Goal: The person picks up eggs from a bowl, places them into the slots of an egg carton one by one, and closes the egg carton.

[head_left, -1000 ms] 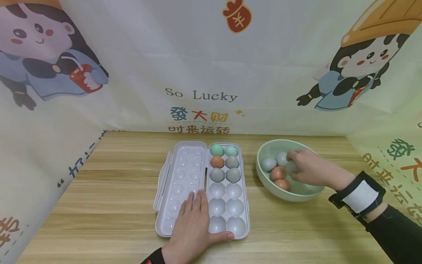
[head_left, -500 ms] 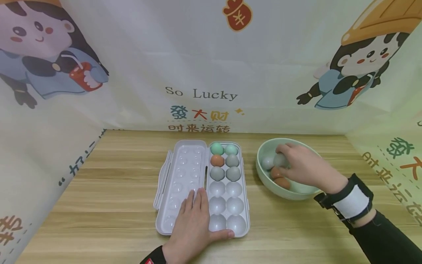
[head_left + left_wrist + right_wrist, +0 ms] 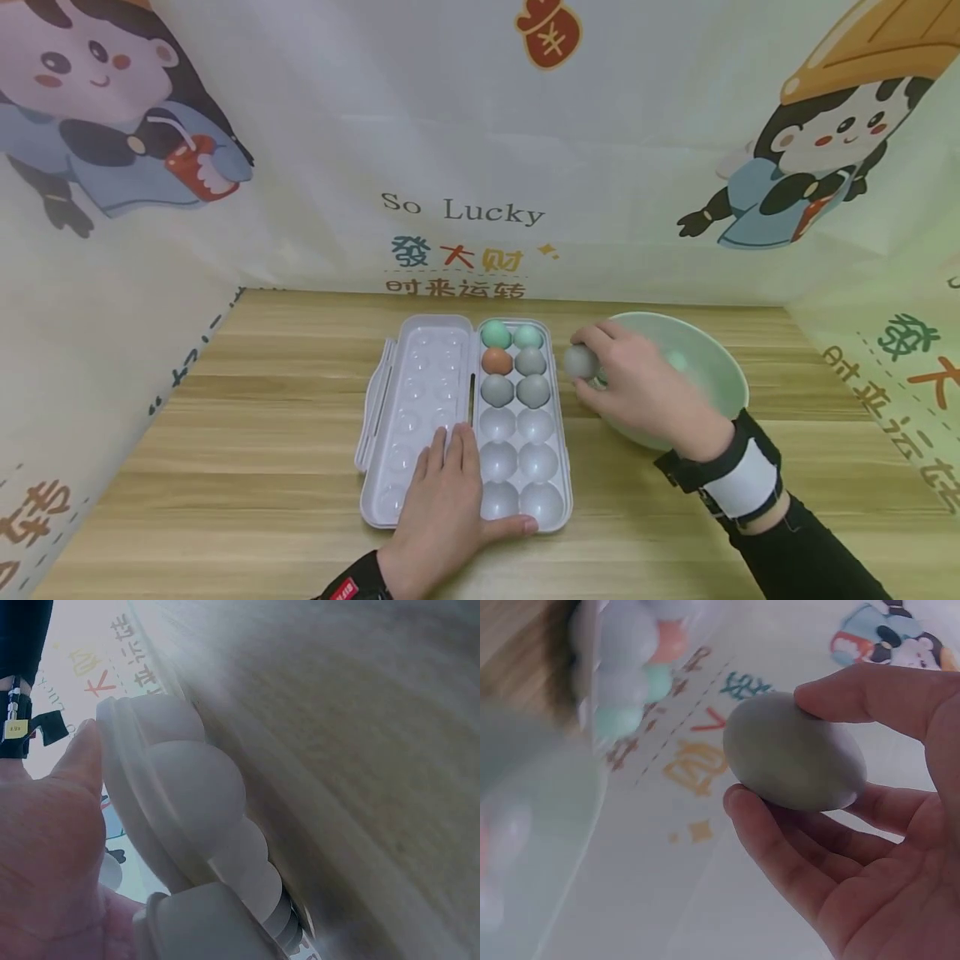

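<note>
Cartoon-printed backdrop sheets (image 3: 480, 150) wall in a wooden table (image 3: 225, 467) on three sides. On it lies an open egg box (image 3: 465, 421), its clear lid folded out to the left and its two-column tray to the right; just to the right of the tray stands a pale green bowl (image 3: 705, 367). Six eggs fill the three far rows of the tray, the three near rows are bare cups. The left hand (image 3: 442, 525) lies flat and spread on the box's near end, fingers over the hinge and thumb along the near rim. The right hand (image 3: 645, 392) pinches a grey egg (image 3: 579, 362) between thumb and fingertips, above the gap between bowl and tray, level with the filled rows.

By my judgement the step in hand is carrying that egg from bowl to tray; the next move calls for bringing it over the nearest bare cup and setting it down gently, blunt end seated, while the flat hand keeps the box from sliding.

Only the right wrist view shows the grip plainly: the grey egg (image 3: 795, 754) held at its ends, palm clear of it. Only the left wrist view shows the tray's cup undersides (image 3: 195, 795) from the side, the thumb (image 3: 79, 761) pressed on the rim. Only the head view shows the whole layout
</note>
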Tool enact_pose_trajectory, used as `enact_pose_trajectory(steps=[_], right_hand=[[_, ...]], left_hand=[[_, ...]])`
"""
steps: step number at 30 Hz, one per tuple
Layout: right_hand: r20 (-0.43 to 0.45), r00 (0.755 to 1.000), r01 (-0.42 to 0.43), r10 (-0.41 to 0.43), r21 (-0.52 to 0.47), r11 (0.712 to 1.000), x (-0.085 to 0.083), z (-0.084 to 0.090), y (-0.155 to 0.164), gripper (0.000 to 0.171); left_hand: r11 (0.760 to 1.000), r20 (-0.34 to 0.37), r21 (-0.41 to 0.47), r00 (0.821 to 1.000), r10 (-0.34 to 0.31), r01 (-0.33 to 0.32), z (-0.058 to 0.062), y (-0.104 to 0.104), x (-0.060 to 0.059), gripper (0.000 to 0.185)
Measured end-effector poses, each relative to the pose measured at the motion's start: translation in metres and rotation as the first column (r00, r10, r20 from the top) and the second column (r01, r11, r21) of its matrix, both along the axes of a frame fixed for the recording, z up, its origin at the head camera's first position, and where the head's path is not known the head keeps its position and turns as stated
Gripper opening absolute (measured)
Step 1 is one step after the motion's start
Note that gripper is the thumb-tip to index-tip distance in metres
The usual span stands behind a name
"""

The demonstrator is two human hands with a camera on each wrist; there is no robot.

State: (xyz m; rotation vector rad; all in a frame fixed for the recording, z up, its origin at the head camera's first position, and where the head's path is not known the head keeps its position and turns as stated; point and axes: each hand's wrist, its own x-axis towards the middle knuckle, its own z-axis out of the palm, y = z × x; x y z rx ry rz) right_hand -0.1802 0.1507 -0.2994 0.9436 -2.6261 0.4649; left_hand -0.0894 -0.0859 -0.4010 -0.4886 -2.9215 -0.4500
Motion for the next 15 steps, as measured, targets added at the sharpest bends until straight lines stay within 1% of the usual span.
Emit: enact_pose_trajectory(steps=[7, 11, 15], right_hand=[[0.08, 0.996, -0.031, 0.043, -0.141, 0.99, 0.007, -0.005, -0.025, 0.038], [0.083, 0.992, -0.078, 0.093, -0.162, 0.984, 0.005, -0.01, -0.04, 0.035], [0.077, 0.986, -0.138, 0.15, -0.148, 0.979, 0.003, -0.02, -0.048, 0.033]], left_hand=[[1.0, 0.005, 0.001, 1.0, 0.002, -0.002, 0.001, 0.0, 0.0, 0.128], [1.0, 0.018, 0.003, 1.0, 0.005, -0.005, 0.004, -0.002, 0.001, 0.128], [1.0, 0.012, 0.001, 1.0, -0.001, 0.001, 0.004, -0.003, 0.002, 0.128]])
